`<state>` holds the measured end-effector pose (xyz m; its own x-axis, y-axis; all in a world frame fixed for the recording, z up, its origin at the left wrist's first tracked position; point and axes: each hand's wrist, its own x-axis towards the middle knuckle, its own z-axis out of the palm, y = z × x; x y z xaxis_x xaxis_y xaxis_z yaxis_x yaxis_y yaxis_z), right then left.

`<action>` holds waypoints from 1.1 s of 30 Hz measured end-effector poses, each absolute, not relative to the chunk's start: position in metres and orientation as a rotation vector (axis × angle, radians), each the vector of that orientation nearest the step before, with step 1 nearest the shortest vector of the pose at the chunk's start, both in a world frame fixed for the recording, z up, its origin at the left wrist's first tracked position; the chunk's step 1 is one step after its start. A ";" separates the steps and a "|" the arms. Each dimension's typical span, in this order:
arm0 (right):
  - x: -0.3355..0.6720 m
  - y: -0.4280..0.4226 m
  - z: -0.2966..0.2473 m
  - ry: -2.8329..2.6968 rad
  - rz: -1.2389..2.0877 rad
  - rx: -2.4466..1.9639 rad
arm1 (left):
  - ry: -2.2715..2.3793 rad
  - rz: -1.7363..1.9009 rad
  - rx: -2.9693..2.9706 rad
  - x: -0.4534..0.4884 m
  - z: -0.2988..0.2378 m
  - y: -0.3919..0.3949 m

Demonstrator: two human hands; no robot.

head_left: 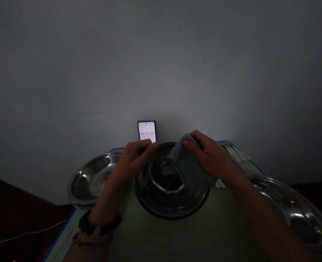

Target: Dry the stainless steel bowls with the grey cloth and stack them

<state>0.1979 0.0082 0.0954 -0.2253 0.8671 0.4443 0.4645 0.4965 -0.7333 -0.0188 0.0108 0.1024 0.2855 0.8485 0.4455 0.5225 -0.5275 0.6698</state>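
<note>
A shiny metal bowl (174, 209) is in front of me on the table. At its far left rim is my left hand (136, 156), with the thumb and curled fingers closed on the edge. My right hand (208, 154) pinches a grey-green knitted cloth (192, 169), which hangs over the right side of the bowl and hides part of its inside. Whether the cloth touches the metal I cannot tell. Dark bracelets circle my left wrist.
A phone (147, 130) showing a timer leans on the wall behind the bowl. To the left is a metal basin (79, 185) with a coloured print; a larger metal basin (299, 214) stands right. Several white-handled utensils (235, 152) lie at the table's (155, 240) back right.
</note>
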 end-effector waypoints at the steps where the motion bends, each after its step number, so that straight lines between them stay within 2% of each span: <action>1: 0.198 0.009 0.094 -1.804 0.555 -1.121 | 1.261 1.216 2.099 -0.021 0.101 0.012; 6: 0.190 0.015 0.086 -1.494 0.502 -1.144 | 1.388 1.748 1.659 -0.024 0.098 0.019; 9: 0.185 0.018 0.082 -1.423 0.524 -1.174 | 1.413 1.884 1.516 -0.022 0.099 0.019; 13: 0.191 0.022 0.083 -1.414 0.484 -1.209 | 1.447 1.699 1.592 -0.024 0.104 0.015; 16: 0.204 0.019 0.092 -1.491 0.445 -1.210 | 1.497 1.339 1.805 -0.029 0.111 0.011; 23: 0.206 0.003 0.105 -2.167 0.603 -1.166 | 1.401 0.801 2.284 -0.020 0.113 0.007; 26: 0.199 0.002 0.102 -2.272 0.643 -1.115 | 1.292 0.558 2.362 -0.014 0.108 0.008; 29: 0.198 0.003 0.100 -2.267 0.655 -1.102 | 1.230 0.497 2.352 -0.014 0.107 0.007; 33: 0.201 0.005 0.099 -2.215 0.669 -1.085 | 1.200 0.596 2.355 -0.015 0.108 0.007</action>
<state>0.2005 0.0048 0.0990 -0.5027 0.8194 0.2756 0.5301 0.5440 -0.6505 -0.0153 0.0070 0.1083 0.5332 0.8268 0.1792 0.6427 -0.5336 0.5497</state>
